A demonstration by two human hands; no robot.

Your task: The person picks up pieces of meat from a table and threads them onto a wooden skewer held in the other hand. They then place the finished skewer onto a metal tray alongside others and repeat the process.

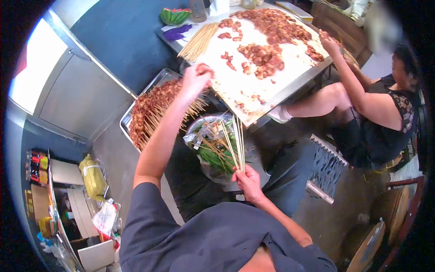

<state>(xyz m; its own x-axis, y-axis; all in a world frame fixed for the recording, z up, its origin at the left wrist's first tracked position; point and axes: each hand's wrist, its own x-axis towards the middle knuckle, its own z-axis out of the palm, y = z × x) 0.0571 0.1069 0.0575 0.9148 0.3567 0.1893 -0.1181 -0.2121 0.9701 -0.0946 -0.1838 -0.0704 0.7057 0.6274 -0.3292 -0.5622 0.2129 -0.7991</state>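
My right hand (247, 182) is closed around the lower ends of several bare bamboo skewers (240, 143), which fan upward over a bowl of green vegetables (217, 158). My left hand (197, 78) reaches out at the table's near left corner. Its fingers are curled together and look reddish; what is in them cannot be made out. Under my left forearm, a metal tray (127, 120) holds a heap of skewered meat (152, 106), with the sticks pointing toward the right. Loose pieces of red marinated meat (263, 59) lie on the white table top (217, 84).
A bundle of bare skewers (199, 41), a purple cloth (177, 32) and a cut watermelon (175, 16) lie at the table's far left. Another person (376, 99) sits at the right, hands at the table edge. Boxes (84, 213) stand lower left; a stool (324, 167) stands right.
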